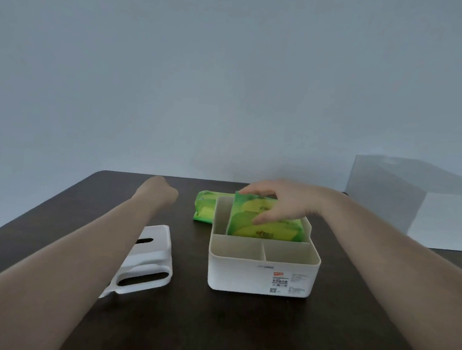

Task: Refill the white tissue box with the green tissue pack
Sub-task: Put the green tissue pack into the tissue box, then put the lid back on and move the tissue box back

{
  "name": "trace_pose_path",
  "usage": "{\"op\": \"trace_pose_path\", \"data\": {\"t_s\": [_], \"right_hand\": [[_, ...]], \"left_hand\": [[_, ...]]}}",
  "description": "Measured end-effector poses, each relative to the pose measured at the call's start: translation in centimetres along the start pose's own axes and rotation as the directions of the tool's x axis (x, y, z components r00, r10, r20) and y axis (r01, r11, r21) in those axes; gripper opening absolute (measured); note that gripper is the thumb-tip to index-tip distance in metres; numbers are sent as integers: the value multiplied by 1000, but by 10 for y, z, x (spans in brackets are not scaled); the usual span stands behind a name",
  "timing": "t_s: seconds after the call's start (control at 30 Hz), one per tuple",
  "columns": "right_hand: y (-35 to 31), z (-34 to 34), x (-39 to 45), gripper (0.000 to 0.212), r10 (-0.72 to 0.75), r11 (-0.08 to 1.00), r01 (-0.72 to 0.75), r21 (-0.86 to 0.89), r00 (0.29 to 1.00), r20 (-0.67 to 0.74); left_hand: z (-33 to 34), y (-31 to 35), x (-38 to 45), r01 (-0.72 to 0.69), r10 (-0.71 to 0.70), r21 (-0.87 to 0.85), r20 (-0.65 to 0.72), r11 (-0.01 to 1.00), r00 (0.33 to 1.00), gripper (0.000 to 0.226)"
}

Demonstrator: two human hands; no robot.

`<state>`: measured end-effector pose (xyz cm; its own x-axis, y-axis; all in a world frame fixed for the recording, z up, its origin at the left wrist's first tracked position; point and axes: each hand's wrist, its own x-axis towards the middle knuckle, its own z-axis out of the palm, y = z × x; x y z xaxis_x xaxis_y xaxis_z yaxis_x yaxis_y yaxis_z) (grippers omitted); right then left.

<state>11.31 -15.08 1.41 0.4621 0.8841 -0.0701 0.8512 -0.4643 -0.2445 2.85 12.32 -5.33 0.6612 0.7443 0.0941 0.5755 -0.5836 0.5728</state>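
The white tissue box (262, 276) stands open on the dark table, with a large rear compartment and two small front ones. My right hand (277, 202) grips a green tissue pack (262, 223), which is tilted with its lower part inside the rear compartment. A second green pack (204, 207) lies on the table behind the box's left side. The box's white lid (150, 254), with a slot in it, lies to the left. My left hand (159, 191) hovers above the table with its fingers curled under, holding nothing that I can see.
The dark table (186, 322) ends at a far edge against a pale wall. A translucent grey container (382, 191) stands at the back right.
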Motion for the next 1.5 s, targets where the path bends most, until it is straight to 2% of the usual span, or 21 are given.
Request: {"op": "trace_pose_path", "data": {"t_s": [0.2, 0.4, 0.53, 0.67, 0.73, 0.9, 1.07, 1.13, 1.27, 1.5], "right_hand": [[-43, 5, 9, 44, 12, 990, 20, 141, 975, -222], [-90, 28, 30, 36, 9, 996, 10, 94, 980, -198], [-120, 45, 42, 34, 28, 995, -10, 103, 985, -172], [-143, 65, 61, 33, 133, 986, -105, 130, 966, -224], [-149, 77, 75, 33, 218, 971, -192, 145, 958, -189], [-156, 102, 89, 37, 396, 880, -403, 251, 915, 83], [-158, 115, 95, 38, 434, 849, -464, 254, 886, 166], [-155, 116, 96, 33, 415, 866, -436, 247, 900, 133], [-149, 102, 88, 14, 353, 929, -342, 143, 933, -63], [-122, 57, 64, 13, 357, 925, -300, 232, 896, -265]], "left_hand": [[-49, -38, -27, 49, -49, 14, -29, 999, 998, 5], [-71, -80, -49, 132, -132, 87, 3, 987, 991, 10], [-70, -109, -62, 170, -178, 127, 51, 977, 983, 27], [-68, -125, -73, 184, -198, 139, 90, 973, 976, 24], [-66, -130, -77, 213, -223, 105, 90, 971, 971, 24], [-64, -138, -85, 343, -339, -29, 100, 939, 936, 19], [-65, -135, -85, 395, -386, -147, 85, 907, 919, 20], [-65, -132, -87, 397, -389, -140, 81, 907, 918, 20], [-70, -118, -90, 361, -358, -68, 53, 930, 932, 23], [-80, -64, -93, 221, -222, -18, -62, 975, 973, 26]]}}
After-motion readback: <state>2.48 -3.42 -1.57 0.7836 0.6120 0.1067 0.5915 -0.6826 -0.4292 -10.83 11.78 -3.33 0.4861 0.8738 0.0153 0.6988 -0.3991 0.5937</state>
